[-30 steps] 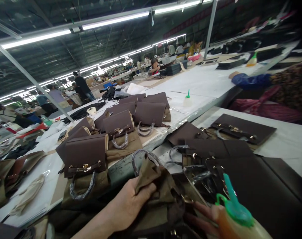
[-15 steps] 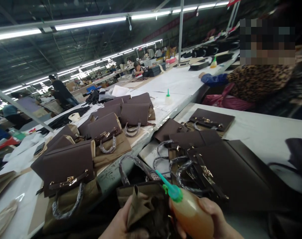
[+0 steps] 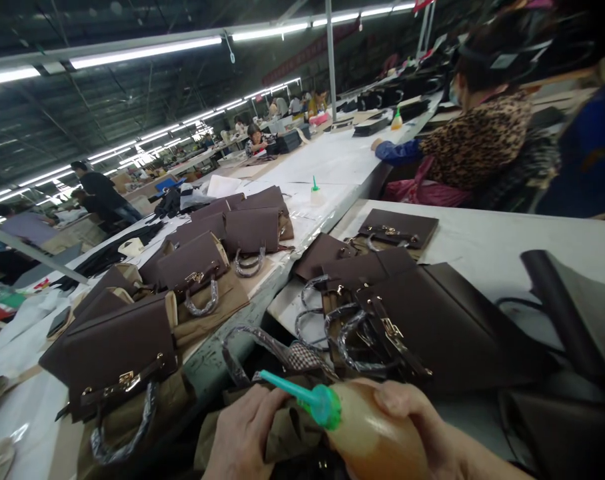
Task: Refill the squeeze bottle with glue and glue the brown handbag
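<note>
The right hand (image 3: 417,413), toward five o'clock, is wrapped around a squeeze bottle (image 3: 377,430), thumb over its upper side. The left hand (image 3: 240,430), at seven, has its fingers curled onto olive cloth (image 3: 295,433), which bunches near six o'clock, between the hands. The bottle is rounded and translucent, amber low down and paler above; its green nozzle (image 3: 290,387) points to ten o'clock, the tip just by the left fingers, though contact cannot be told. Beyond the cloth rises a plastic-wrapped handle (image 3: 235,343). Brown bags (image 3: 127,343) lie at eight, more brown panels (image 3: 437,327) at four.

Half a second ago the nozzle stood steeper and clear of the left fingers, and the cloth was pinched into a peak; now the bottle lies flatter, the peak is gone and the back of the left hand shows. The view has swung rightward, bringing more of the co-worker (image 3: 477,143) at two o'clock into sight.
</note>
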Demonstrator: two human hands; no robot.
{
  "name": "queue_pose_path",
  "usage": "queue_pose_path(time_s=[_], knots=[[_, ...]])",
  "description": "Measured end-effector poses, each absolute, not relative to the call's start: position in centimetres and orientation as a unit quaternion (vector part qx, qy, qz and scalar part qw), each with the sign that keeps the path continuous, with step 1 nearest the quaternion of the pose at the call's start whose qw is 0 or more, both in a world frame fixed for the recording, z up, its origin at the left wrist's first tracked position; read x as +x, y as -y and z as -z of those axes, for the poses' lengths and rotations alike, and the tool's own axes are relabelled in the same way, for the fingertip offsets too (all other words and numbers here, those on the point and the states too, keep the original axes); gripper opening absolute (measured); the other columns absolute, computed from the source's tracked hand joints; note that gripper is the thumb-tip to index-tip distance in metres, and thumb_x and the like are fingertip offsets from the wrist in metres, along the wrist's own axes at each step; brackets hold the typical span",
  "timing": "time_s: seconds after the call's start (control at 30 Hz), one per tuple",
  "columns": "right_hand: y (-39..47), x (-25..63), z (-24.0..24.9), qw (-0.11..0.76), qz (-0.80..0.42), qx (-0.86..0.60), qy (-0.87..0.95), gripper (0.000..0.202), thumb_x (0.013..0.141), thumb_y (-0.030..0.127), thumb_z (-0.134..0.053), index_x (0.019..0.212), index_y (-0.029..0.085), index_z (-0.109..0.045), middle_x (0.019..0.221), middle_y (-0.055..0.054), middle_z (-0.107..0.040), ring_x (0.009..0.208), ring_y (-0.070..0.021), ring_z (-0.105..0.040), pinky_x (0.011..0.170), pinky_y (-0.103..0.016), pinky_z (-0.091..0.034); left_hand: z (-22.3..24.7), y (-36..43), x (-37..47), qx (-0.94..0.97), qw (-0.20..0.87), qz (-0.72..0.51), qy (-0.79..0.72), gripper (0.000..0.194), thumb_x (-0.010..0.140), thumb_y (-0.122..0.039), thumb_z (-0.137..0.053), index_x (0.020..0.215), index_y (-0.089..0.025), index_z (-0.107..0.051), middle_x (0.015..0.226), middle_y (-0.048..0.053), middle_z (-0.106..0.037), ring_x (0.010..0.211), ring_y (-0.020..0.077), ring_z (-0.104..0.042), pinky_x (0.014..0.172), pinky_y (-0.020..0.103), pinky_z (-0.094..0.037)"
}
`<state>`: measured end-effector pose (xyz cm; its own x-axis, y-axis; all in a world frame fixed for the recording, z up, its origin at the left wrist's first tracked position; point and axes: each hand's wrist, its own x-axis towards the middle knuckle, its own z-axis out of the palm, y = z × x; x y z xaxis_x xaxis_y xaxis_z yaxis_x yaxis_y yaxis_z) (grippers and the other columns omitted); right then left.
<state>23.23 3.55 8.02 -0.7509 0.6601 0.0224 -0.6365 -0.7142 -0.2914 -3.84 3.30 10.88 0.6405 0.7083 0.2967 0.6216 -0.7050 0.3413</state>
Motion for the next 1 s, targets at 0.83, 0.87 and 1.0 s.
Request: queue_pose_path(time_s=[0.83, 0.87, 1.0], knots=[[-1.8, 25.0, -10.0, 0.458, -0.845, -0.217, 0.173, 0.080, 0.070, 0.049, -0.093, 0.141, 0.029, -0.063, 0.128, -0.015, -0.073, 0.078, -0.0238, -0.068, 0.064, -0.034, -0.054, -16.8, -3.1, -12.1, 0.394, 0.476, -0.426, -0.661, 0.048, 0.062, -0.039, -0.097, 0.099, -0.012, -0.081, 0.084, 0.009, -0.081, 0.086, 0.0317, -0.077, 0.076, 0.035, -0.063], [-2.0, 24.4, -10.3, 0.456, -0.846, -0.203, 0.188, 0.079, 0.071, 0.047, -0.092, 0.141, 0.027, -0.062, 0.136, -0.016, -0.069, 0.085, -0.0256, -0.070, 0.064, -0.033, -0.055, -17.1, -3.1, -12.2, 0.402, 0.482, -0.409, -0.662, 0.047, 0.063, -0.038, -0.096, 0.099, -0.012, -0.081, 0.086, 0.010, -0.082, 0.086, 0.0318, -0.077, 0.076, 0.035, -0.063], [-3.6, 22.4, -9.7, 0.427, -0.861, -0.139, 0.239, 0.063, 0.084, 0.035, -0.080, 0.141, 0.018, -0.062, 0.148, -0.023, -0.059, 0.115, -0.0340, -0.068, 0.063, -0.031, -0.059, -16.7, -2.9, -11.2, 0.433, 0.533, -0.307, -0.659, 0.039, 0.076, -0.039, -0.089, 0.105, -0.013, -0.081, 0.096, 0.010, -0.083, 0.096, 0.0334, -0.076, 0.082, 0.038, -0.062]])
